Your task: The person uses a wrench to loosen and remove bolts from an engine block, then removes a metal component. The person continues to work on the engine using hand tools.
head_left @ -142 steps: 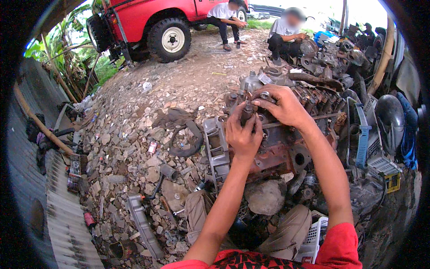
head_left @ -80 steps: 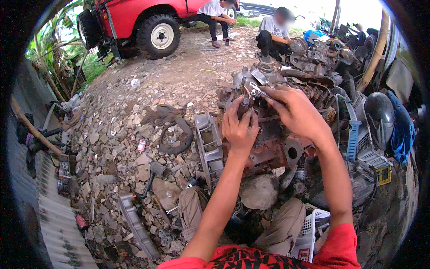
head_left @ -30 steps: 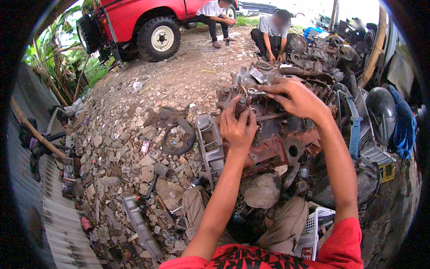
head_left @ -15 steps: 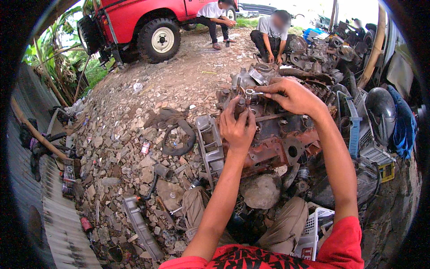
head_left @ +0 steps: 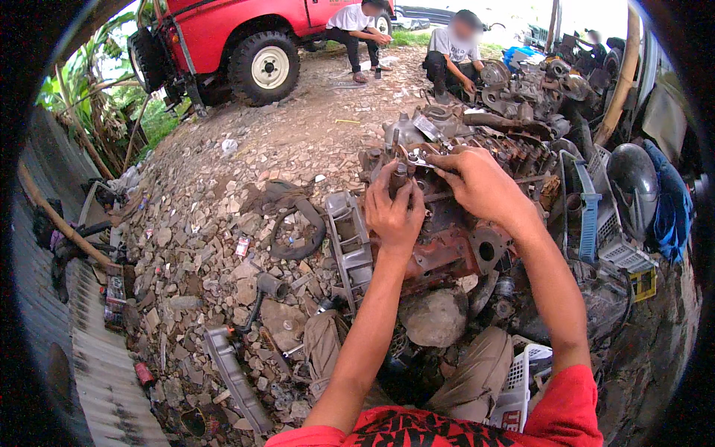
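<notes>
A rusty reddish-brown engine (head_left: 447, 257) lies in front of my knees. At its far left part, my left hand (head_left: 393, 208) is closed around a dark, rounded, upright piece (head_left: 401, 171), whose exact kind I cannot make out. My right hand (head_left: 480, 182) reaches in from the right, closed on a shiny wrench (head_left: 419, 160). The wrench's ring end is just past my left fingertips, among the small parts on top of the engine. My right fingers hide the rest of its handle.
A grey ribbed metal cover (head_left: 348, 242) stands against the engine's left side. A long metal cover (head_left: 237, 380) and a black hose (head_left: 302, 242) lie on the stony ground. Heaped engine parts, a blue crate (head_left: 587, 212) and a white basket (head_left: 525, 365) are at right. Two people crouch beyond.
My right hand has come lower and turned, bringing the wrench down toward the engine. My left hand stays in place. A crouching person behind has shifted a little to the right.
</notes>
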Available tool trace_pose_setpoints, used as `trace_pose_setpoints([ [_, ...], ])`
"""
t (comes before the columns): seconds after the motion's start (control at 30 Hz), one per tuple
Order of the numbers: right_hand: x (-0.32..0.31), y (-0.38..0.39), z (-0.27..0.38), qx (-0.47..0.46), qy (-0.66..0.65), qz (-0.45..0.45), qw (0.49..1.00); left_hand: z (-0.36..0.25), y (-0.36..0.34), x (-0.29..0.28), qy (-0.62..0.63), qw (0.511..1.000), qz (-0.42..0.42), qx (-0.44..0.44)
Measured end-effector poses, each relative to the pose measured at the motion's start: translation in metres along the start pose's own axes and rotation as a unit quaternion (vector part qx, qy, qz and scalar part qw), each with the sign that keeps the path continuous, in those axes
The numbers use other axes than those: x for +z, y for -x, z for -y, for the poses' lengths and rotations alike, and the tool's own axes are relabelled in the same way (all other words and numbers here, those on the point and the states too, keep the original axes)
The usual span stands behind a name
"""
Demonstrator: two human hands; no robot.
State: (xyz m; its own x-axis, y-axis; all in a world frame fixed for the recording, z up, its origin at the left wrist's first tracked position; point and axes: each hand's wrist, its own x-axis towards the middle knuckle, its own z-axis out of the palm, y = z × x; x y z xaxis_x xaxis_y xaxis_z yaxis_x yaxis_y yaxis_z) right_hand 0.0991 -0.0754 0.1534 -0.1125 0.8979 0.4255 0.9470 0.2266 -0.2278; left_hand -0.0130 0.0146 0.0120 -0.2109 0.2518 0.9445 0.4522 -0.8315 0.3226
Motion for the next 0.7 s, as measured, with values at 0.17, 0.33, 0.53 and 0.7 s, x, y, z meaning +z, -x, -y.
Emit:
trace_pose_setpoints([
  [0.17, 0.002, -0.001, -0.007, -0.007, 0.009, -0.004, 1.0, -0.002, -0.001, 0.0, 0.002, 1.0, 0.004, -0.003],
  [0.33, -0.009, -0.011, -0.02, -0.064, -0.005, 0.015, 0.998, -0.003, -0.002, -0.001, 0.011, 1.0, 0.003, -0.008],
  [0.53, -0.011, -0.02, -0.04, -0.097, -0.019, 0.031, 0.995, -0.004, -0.003, -0.002, 0.014, 1.0, 0.002, -0.007],
  [0.7, -0.011, -0.022, -0.043, -0.099, -0.014, 0.04, 0.994, -0.003, -0.002, -0.001, 0.018, 1.0, 0.003, -0.009],
])
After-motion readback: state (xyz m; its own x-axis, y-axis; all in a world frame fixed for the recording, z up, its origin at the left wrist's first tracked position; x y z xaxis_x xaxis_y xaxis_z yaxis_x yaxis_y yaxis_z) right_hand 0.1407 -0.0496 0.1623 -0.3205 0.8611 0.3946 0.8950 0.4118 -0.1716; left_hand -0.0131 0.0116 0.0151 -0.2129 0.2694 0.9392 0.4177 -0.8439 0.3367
